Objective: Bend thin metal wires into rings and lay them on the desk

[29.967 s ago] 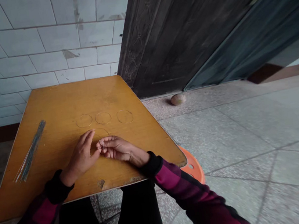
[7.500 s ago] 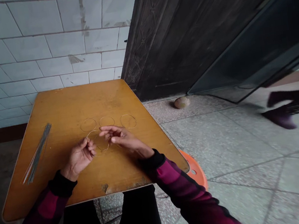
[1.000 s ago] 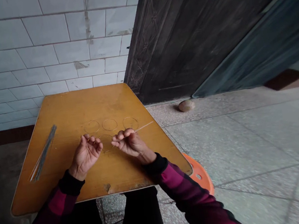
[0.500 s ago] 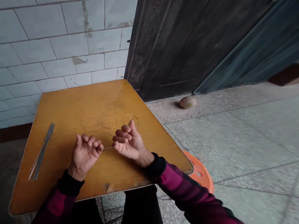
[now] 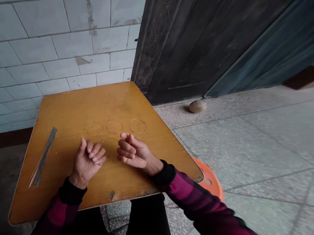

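Observation:
My left hand [image 5: 88, 160] is closed, its fingers curled in and its thumb pointing up. My right hand [image 5: 134, 151] faces it with bent fingers and the thumb near the index finger. Both hands grip a thin wire, which can hardly be made out now because the fingers cover it. Between and behind the hands, the arc of a wire ring [image 5: 109, 138] shows on the table, partly hidden. Beyond lie three thin wire rings in a row: a left ring [image 5: 96, 135], a middle ring [image 5: 115, 133] and a right ring [image 5: 138, 133].
A bundle of straight wires [image 5: 43, 158] lies at the left of the wooden table [image 5: 90, 103]. An orange stool [image 5: 214, 183] stands under its right edge. Behind are a tiled wall [image 5: 73, 45] and a dark door [image 5: 183, 51]. A roundish stone-like object [image 5: 198, 106] sits on the floor.
The straight stretch of wire between my hands and the end above my right hand no longer show. My right thumb has bent inward, and my left fingers have curled further.

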